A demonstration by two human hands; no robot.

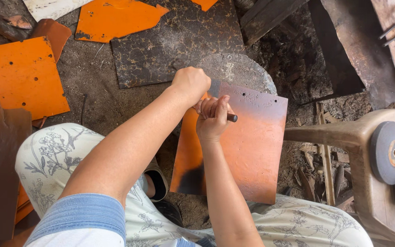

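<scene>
Dirt floor spreads around us, littered with metal offcuts — an orange sheet with punched holes [19, 75] at left, a dark mottled plate [174, 43] ahead. Our left hand [190, 84] is clenched into a fist above the work; we cannot tell what it grips. Our right hand [212, 120] clamps a slim dark punch [232, 117], its fingers wrapped tight, over the orange-brown sheet [252, 146]. Two holes show near its top edge — the rest looks unpunched. A grinding disc [388, 152] rests on the chair at right.

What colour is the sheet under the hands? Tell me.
The sheet is orange with a dark smudge at its lower left corner; head view.
</scene>
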